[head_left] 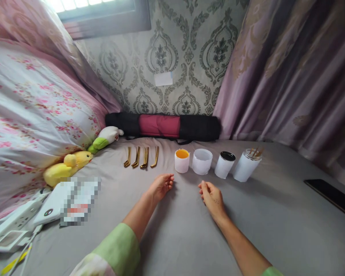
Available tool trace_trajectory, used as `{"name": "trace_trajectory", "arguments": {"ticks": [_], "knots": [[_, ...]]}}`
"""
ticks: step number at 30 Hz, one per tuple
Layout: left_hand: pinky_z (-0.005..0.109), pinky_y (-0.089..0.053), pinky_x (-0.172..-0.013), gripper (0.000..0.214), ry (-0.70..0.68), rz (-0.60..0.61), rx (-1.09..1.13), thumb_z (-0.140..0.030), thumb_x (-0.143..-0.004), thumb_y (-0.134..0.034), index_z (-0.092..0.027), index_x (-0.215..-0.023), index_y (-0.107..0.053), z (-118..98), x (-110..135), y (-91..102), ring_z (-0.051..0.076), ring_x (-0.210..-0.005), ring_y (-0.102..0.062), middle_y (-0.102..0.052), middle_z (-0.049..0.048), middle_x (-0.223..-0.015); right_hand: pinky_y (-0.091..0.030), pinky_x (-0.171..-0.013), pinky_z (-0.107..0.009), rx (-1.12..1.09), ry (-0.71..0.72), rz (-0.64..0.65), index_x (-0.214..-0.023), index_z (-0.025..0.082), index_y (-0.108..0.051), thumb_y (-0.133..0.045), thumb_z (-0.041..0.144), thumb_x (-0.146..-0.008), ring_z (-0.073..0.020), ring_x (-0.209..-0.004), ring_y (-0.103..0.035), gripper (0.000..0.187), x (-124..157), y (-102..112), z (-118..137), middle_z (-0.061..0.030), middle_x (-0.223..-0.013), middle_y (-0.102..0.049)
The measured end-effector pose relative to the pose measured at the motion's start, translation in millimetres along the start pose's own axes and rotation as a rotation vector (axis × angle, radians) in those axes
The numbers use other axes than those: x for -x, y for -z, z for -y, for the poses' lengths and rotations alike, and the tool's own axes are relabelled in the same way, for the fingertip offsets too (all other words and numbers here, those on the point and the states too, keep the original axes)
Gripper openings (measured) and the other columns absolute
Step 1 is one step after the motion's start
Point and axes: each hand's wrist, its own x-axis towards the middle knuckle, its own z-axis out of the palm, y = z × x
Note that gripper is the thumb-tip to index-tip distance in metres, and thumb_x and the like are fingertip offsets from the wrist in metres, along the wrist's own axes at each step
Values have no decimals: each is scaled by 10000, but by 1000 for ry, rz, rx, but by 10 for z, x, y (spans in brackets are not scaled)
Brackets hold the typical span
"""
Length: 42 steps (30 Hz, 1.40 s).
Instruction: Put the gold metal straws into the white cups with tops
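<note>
My left hand (162,186) hovers over or rests on the grey sheet, fingers curled loosely, with nothing visible in it. It is nearest to a small white-wrapped cup (181,163) with an orange inside. Opposite it, my right hand (212,196) is curled in a loose fist, and no object shows in it. Beyond that hand stand a wider whitish cup (201,165), a white-wrapped container with a dark top (224,166) and a white-wrapped jar (244,168) holding several brown sticks. Several small groups of bent gold-coloured metal rods (144,159) lie left of the cups.
A black and red rolled bag (161,126) lies along the wall. On the left are plush toys (74,163), a white power bank (50,209), a blurred packet (80,201) and a power strip (20,220). A dark phone (333,195) lies at the right.
</note>
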Motion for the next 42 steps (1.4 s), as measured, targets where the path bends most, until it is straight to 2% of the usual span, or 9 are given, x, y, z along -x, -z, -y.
{"name": "trace_trajectory", "arguments": {"ticks": [6, 17, 27, 37, 42], "knots": [[156, -346, -389, 87, -109, -94, -146, -114, -676, -567, -106, -751, -523, -111, -152, 83, 44, -409, -470, -536, -2, -561, -339, -419, -205, 7, -11, -1, -697, 165, -581, -403, 536, -740, -116, -470, -471, 414, 1, -7, 7, -21, -558, -544], [180, -347, -391, 70, -223, -249, -454, -122, -680, -528, -119, -743, -498, -265, -344, 199, 58, -407, -449, -531, 14, -550, -344, -424, -213, 18, -9, -7, -693, 167, -589, -405, 536, -733, -126, -469, -489, 415, -4, -7, 4, -28, -549, -555], [211, -385, -461, 184, -296, -449, -854, -174, -628, -578, -118, -802, -592, -472, -471, 243, 120, -494, -538, -587, 41, -561, -352, -429, -213, 45, 34, -10, -689, 171, -596, -389, 523, -745, -129, -475, -498, 412, -2, -6, 11, -29, -545, -557], [240, -406, -548, 148, -372, -546, -1160, -142, -606, -560, -130, -727, -645, -704, -499, 384, 182, -620, -592, -622, 88, -602, -372, -486, -228, 104, 50, -11, -674, 179, -583, -379, 491, -764, -139, -499, -516, 383, 5, 0, 51, -26, -548, -564], [228, -408, -577, 140, -423, -541, -1241, -154, -620, -555, -127, -716, -654, -795, -459, 392, 176, -656, -597, -643, 100, -661, -369, -482, -229, 99, 63, -16, -672, 181, -591, -385, 497, -755, -141, -493, -514, 386, 9, 5, 52, -27, -545, -570]]}}
